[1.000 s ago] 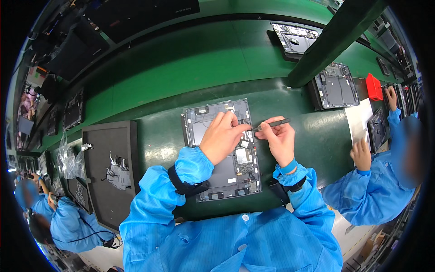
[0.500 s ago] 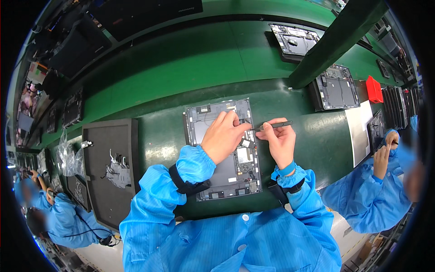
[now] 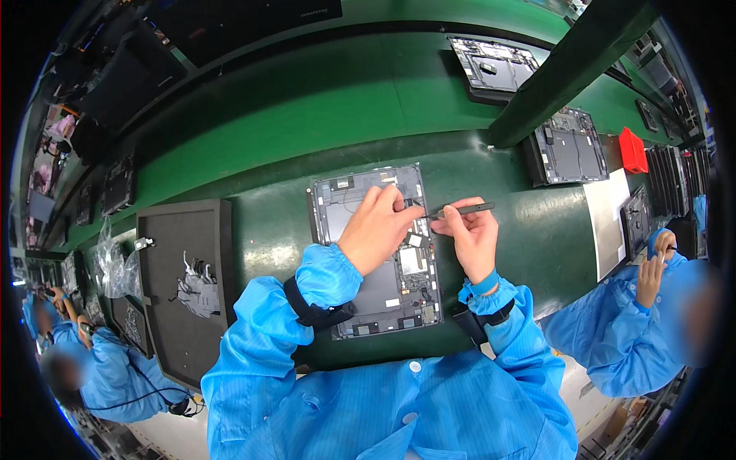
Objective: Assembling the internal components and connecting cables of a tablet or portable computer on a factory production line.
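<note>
The opened tablet (image 3: 376,253) lies flat on the green bench (image 3: 253,146), just in front of the person. The left hand (image 3: 377,228) rests on the upper middle of the tablet, fingers bent and pressing on a small part. The right hand (image 3: 471,234), at the right edge of the tablet, pinches dark tweezers (image 3: 460,208) whose tip points toward the left fingers. I judge the tip may slip and scratch the board, or the small part may shift if the pressing finger lifts too early.
</note>
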Motion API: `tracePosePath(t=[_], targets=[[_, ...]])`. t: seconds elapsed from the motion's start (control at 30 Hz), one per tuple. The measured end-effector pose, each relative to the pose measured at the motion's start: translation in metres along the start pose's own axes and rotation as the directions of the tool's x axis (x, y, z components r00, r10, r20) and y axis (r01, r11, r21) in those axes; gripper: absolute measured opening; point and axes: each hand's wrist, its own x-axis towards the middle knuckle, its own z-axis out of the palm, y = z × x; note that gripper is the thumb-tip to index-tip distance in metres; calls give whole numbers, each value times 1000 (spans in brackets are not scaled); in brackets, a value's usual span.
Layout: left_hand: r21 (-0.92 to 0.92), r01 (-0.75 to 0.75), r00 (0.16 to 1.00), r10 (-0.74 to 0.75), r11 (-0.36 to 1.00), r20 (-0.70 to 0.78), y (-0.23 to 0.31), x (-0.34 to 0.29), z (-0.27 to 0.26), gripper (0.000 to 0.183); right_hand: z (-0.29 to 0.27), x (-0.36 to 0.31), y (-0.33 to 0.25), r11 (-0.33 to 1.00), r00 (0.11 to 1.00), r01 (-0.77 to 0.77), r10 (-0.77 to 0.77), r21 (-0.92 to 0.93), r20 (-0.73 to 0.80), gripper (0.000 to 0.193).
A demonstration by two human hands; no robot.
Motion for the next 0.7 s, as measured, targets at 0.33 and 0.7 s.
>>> tracePosePath(t=[0.33,0.7], targets=[[103,17,996,-26,995,85,0,3,3,30,-3,0,-4,1000,1000,-2,3,-16,28,11],[-14,7,994,-6,1000,105,-9,7,-1,30,-23,3,-45,714,959,276,-157,-644,236,19]])
